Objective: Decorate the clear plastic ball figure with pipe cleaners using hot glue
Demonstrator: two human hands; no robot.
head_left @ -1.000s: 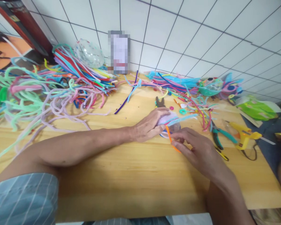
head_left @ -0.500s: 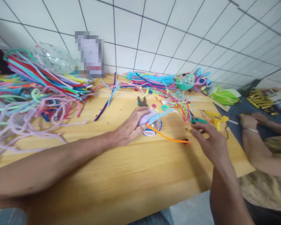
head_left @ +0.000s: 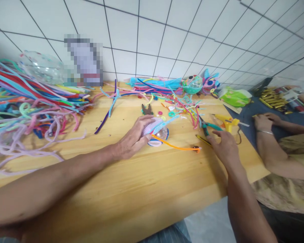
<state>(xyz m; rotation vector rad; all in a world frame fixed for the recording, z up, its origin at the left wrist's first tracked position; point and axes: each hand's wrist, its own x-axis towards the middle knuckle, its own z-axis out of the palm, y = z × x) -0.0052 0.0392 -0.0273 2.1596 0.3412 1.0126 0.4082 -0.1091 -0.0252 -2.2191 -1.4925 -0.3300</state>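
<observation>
— Can you read any writing here?
— No. The one item against the wall [head_left: 167,44] that might carry a label, the box [head_left: 84,60], is blurred out, so you get no words, brands or numbers.

At the centre of the frame the left hand [head_left: 133,138] curls over a lilac fuzzy-wrapped clear plastic ball [head_left: 158,130], pressing it onto the light wooden tabletop [head_left: 131,189]. A thin orange pipe cleaner [head_left: 176,145] runs from the ball toward the right. The right hand [head_left: 224,146], right of centre, lies with fingers spread, its fingertips touching the teal-handled pliers [head_left: 209,127]; just beyond them lies a yellow glue gun [head_left: 226,123]. A heap of many-coloured pipe cleaners [head_left: 30,104] fills the left side. At the far right, another person's hand [head_left: 264,121] rests on a dark blue mat [head_left: 250,113].
</observation>
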